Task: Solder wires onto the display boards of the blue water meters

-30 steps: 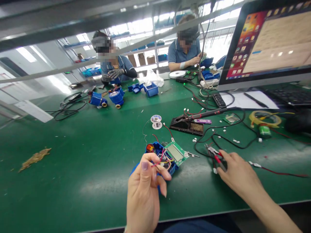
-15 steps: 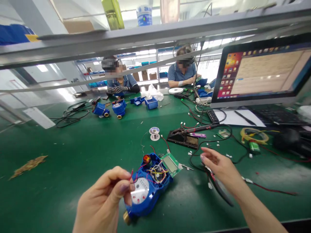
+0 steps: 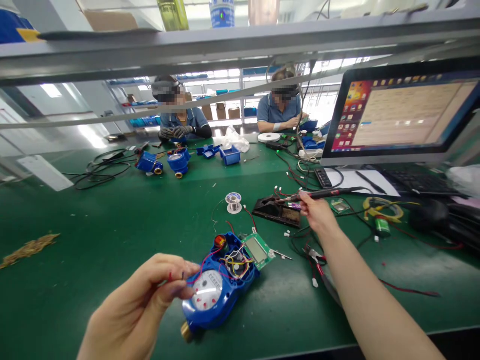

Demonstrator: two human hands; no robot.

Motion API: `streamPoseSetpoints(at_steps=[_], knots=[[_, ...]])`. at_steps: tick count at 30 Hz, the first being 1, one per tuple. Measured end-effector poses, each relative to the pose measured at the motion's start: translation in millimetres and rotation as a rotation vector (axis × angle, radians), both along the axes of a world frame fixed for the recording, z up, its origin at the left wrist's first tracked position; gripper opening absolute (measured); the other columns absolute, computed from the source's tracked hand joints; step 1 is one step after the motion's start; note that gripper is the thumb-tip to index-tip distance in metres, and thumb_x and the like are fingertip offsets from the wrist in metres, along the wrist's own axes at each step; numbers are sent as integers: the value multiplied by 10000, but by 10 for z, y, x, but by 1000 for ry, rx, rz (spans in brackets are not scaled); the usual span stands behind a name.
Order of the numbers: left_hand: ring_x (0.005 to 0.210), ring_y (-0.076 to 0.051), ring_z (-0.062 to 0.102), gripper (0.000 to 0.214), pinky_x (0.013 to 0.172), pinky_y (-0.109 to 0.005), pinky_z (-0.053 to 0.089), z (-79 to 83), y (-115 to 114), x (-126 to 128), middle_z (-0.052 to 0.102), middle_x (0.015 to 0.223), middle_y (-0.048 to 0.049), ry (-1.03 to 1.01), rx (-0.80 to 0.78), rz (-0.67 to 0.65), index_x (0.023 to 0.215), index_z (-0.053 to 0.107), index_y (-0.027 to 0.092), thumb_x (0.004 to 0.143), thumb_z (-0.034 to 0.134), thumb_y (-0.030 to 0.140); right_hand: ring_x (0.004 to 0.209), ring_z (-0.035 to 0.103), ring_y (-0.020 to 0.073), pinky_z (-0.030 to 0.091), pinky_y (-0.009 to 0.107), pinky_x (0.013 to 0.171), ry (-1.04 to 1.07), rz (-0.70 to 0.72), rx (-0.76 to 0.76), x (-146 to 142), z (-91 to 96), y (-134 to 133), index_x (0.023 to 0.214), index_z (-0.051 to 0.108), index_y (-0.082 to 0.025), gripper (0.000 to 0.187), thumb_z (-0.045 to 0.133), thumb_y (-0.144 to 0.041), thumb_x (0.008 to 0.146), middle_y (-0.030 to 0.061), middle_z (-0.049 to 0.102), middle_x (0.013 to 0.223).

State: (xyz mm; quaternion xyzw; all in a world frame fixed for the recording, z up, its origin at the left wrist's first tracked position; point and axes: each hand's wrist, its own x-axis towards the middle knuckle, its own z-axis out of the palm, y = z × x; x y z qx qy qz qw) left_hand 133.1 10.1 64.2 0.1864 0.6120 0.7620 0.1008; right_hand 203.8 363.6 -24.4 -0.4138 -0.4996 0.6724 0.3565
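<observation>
The blue meter housing (image 3: 217,290) lies open on the green surface (image 3: 112,235); inside sit a white dial, a tangle of coloured wires and an orange part, with a green display board (image 3: 257,250) propped on its far rim. Just left of the housing, the left hand (image 3: 138,305) pinches thin wire ends (image 3: 176,276) between thumb and forefinger. Beyond the housing, the right hand (image 3: 317,212) has its fingers closed on the soldering iron (image 3: 326,192) at its stand (image 3: 277,209).

- A round blue plastic water meter (image 3: 215,295) with a white dial and brass fitting is laid open on the green mat, coloured wires spilling out.
- Thin red wires (image 3: 176,276) are pinched above it.
- A black-handled soldering iron (image 3: 330,192) is gripped over its stand.
</observation>
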Motion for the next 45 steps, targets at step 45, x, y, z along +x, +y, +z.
streamPoseSetpoints(at_steps=[45], knots=[[608,-125,570,91,563,-173,417,-420,568,-7,654,655,-23,206,-442,-102,651,736,218,648,704,132,822,557,193,393,329,807,-234,313,647,923,-223,-134,766,708,-229,139,722,-232,628,30,617,840]])
